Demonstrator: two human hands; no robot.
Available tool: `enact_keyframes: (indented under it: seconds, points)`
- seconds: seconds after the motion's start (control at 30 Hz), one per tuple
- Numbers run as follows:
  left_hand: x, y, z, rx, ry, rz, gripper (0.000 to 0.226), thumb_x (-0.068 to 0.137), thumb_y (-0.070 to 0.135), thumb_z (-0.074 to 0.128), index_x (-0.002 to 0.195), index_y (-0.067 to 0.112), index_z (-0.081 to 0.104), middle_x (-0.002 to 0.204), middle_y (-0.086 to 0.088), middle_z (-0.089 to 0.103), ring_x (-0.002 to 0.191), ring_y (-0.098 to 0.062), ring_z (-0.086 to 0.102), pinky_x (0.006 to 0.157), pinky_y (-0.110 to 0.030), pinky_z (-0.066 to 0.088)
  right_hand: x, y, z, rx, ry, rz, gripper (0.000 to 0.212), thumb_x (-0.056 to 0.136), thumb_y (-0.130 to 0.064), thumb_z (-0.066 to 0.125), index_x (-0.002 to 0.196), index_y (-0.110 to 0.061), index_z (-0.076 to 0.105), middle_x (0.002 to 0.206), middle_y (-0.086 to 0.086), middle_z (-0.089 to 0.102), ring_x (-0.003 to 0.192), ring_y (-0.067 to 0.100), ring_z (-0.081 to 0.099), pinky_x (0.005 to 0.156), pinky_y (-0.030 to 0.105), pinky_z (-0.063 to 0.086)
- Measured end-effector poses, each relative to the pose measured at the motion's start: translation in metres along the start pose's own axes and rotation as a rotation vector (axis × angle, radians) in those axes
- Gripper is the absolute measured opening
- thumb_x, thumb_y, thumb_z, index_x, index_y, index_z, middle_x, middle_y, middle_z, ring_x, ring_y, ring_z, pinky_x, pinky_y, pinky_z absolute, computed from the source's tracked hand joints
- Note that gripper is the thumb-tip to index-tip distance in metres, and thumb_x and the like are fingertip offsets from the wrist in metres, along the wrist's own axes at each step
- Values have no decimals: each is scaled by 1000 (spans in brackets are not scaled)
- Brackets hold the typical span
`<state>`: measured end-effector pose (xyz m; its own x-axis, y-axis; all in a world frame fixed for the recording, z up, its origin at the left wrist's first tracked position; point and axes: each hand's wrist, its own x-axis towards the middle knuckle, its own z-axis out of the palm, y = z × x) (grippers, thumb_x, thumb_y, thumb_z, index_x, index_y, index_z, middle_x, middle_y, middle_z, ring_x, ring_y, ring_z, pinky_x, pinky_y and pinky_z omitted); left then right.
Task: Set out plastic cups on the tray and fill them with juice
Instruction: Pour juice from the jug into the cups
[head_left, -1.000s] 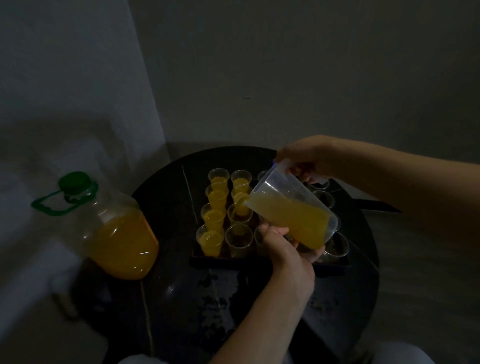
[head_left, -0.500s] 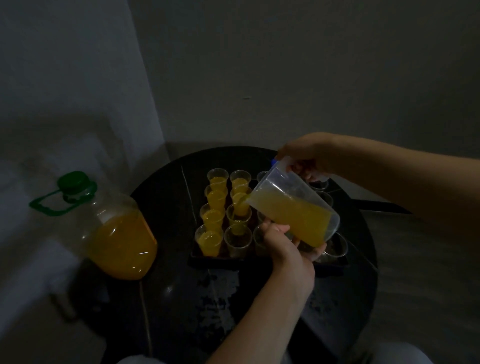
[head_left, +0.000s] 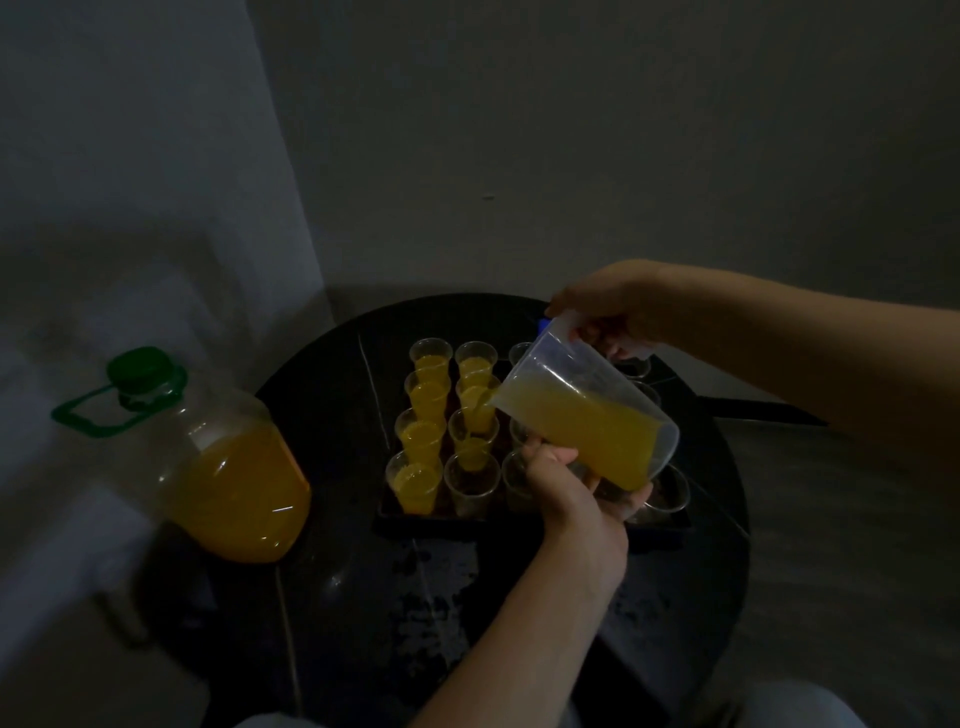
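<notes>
No text, label, brand or number can be read. The measuring jug (head_left: 587, 421) that I hold and the juice bottle (head_left: 228, 467) are too dimly lit for any marking to be legible.

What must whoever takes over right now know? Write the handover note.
Right hand grips the jug by its handle, tilted, pouring.
Left hand holds the jug's base from below.
Cups stand in rows on the tray; capped big bottle stands left of it.
Done: left column's four cups and the second column's two far cups are full.
Now: juice runs into that column's third cup.
Left: its near cup and the empty cups to the right, partly hidden by the jug.
</notes>
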<state>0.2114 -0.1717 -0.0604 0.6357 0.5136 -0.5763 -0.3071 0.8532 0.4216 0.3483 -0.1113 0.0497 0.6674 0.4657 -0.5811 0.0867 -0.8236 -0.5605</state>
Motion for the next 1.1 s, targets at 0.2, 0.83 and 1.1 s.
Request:
enact_keyframes:
  seconds: [0.2, 0.83, 1.1]
  points:
    - [-1, -2, 0, 13, -10, 17, 53, 90, 21, 44, 136, 45, 52, 133, -13, 48, 114, -35, 54, 96, -65, 50, 3, 0, 1, -12, 26, -9, 25, 97, -35, 59, 84, -15, 61, 64, 2, 51, 56, 12, 43, 63, 24, 37]
    - [1, -5, 0, 29, -15, 9, 48, 92, 29, 46, 136, 45, 53, 130, -12, 50, 112, -35, 56, 96, -61, 51, -10, 0, -2, -39, -19, -36, 19, 95, -24, 62, 80, -12, 60, 62, 1, 51, 52, 10, 41, 50, 20, 36]
    - [3, -7, -1, 36, -5, -7, 48, 89, 33, 49, 136, 39, 56, 133, -14, 51, 114, -37, 57, 92, -60, 53, -12, 1, -3, -9, -7, -18, 21, 96, -23, 62, 78, -13, 60, 60, 1, 51, 51, 10, 42, 54, 20, 36]
